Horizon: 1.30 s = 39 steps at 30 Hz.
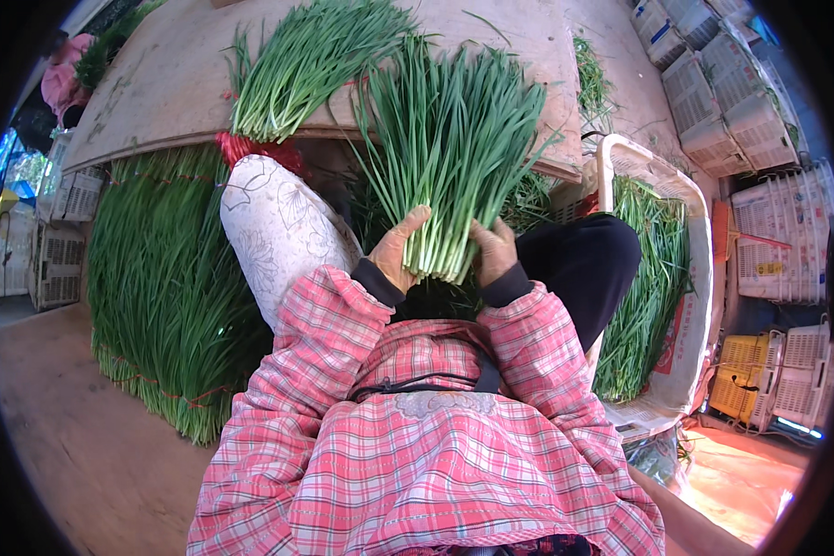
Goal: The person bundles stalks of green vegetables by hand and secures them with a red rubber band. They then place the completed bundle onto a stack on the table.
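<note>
Chive-like bunch (449,148): light, limp at the tips, firmest at the pale base

It stands between the two hands, beyond the checked jacket (435,445), with its stem ends toward the person and its leaves fanning out over the near edge of a wooden board (176,74). The left hand (398,248) is curled round one side of the base, thumb against the stems; the right hand (496,252) cups the opposite side. Most fingers are hidden behind the stalks, so how hard they press I cannot tell.

Such a bunch should weigh little and give under pressure — the white stems fairly stiff, the green blades soft and easily creased. If damp, single stalks would likely slide past one another. No band shows on it, so the pale lower stems look the best hold — both palms inward, snug but not squeezing. Gripping the leaves would probably bruise them and let the loose ends splay.
</note>
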{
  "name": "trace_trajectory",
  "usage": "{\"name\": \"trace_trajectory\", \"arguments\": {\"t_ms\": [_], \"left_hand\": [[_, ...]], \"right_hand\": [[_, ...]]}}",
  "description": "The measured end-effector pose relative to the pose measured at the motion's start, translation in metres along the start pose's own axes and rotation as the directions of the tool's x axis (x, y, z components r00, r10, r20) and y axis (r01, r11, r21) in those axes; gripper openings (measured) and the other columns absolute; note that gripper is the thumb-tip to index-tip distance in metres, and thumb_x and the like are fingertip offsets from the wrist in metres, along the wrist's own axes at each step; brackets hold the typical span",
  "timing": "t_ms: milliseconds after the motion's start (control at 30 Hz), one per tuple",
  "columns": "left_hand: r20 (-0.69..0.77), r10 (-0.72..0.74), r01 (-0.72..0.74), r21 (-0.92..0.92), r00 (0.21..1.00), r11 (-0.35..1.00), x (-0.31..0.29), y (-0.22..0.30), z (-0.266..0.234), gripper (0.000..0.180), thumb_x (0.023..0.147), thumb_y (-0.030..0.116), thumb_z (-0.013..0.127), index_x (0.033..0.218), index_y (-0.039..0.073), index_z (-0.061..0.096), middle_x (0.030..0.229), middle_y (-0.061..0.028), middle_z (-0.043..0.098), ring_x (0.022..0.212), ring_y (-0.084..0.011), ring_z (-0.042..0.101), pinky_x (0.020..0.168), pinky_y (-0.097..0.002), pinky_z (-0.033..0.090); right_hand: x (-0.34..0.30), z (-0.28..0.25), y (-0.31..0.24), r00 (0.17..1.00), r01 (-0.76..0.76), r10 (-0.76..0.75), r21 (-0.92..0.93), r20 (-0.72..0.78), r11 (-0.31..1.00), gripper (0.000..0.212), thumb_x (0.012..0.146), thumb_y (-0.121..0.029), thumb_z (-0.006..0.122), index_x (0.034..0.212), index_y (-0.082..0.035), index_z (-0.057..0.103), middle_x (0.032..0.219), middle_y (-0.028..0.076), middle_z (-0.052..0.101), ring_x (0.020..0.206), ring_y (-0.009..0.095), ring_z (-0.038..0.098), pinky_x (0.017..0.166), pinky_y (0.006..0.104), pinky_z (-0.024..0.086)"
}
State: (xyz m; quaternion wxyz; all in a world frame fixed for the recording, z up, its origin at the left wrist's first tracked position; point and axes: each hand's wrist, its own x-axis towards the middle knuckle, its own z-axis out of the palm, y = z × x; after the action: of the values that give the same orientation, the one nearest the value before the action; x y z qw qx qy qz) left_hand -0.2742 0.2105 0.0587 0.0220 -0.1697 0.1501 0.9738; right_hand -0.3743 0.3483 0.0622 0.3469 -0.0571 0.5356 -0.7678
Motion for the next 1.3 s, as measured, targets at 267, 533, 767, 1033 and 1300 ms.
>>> {"name": "trace_trajectory", "arguments": {"t_ms": [267,533,767,1033,1300], "left_hand": [[0.197,-0.025,0.028,-0.012,0.98,1.0,-0.013,-0.006,0.009,0.051,0.086,0.023,0.061,0.125,-0.004,0.046,0.119,-0.0202,0.057,0.105,-0.0348,0.059,0.093,-0.0554,0.046],[0.097,0.064,-0.071,0.072,0.993,0.995,-0.001,-0.006,-0.001,0.036,0.086,0.012,0.057,0.115,-0.009,0.053,0.108,-0.0204,0.062,0.098,-0.0321,0.063,0.078,-0.0449,0.056],[-0.029,0.033,-0.031,0.043,0.999,0.999,0.003,-0.01,-0.005,0.037,0.081,0.011,0.057,0.114,-0.005,0.052,0.102,-0.0182,0.063,0.089,-0.0316,0.065,0.077,-0.0427,0.056],[0.041,-0.003,0.007,-0.116,0.999,0.993,0.0,-0.013,-0.018,0.036,0.083,0.011,0.058,0.115,-0.004,0.053,0.102,-0.0168,0.063,0.086,-0.0288,0.065,0.072,-0.0398,0.056],[-0.025,0.026,-0.024,0.082,0.999,0.996,-0.009,-0.004,0.009,0.033,0.083,0.009,0.058,0.112,-0.006,0.055,0.1,-0.0154,0.065,0.087,-0.0252,0.065,0.073,-0.0345,0.055]], "right_hand": [[-0.007,-0.01,-0.005,0.946,0.008,-0.048,0.124,0.322,0.992,0.027,0.094,-0.018,0.053,0.116,-0.003,0.051,0.101,0.009,0.063,0.082,0.018,0.064,0.068,0.0308,0.054],[0.01,-0.001,-0.018,0.99,-0.006,0.045,-0.279,0.136,0.96,0.029,0.092,-0.018,0.054,0.11,0.004,0.052,0.095,0.011,0.063,0.08,0.019,0.064,0.066,0.0308,0.054],[-0.003,0.01,-0.023,0.991,0.136,-0.13,-0.284,0.04,0.949,0.043,0.096,-0.024,0.047,0.127,0.004,0.042,0.111,0.015,0.06,0.095,0.022,0.06,0.083,0.0315,0.048],[-0.012,0.036,-0.027,0.995,0.093,-0.085,-0.788,0.052,0.608,0.052,0.096,-0.031,0.049,0.132,0.004,0.036,0.107,0.02,0.061,0.094,0.031,0.061,0.08,0.0366,0.047],[-0.007,0.056,-0.063,0.73,0.523,-0.637,-0.803,0.248,0.286,0.031,0.076,-0.007,0.071,0.106,-0.007,0.063,0.081,0.009,0.062,0.066,0.019,0.06,0.063,0.0292,0.05]]}}
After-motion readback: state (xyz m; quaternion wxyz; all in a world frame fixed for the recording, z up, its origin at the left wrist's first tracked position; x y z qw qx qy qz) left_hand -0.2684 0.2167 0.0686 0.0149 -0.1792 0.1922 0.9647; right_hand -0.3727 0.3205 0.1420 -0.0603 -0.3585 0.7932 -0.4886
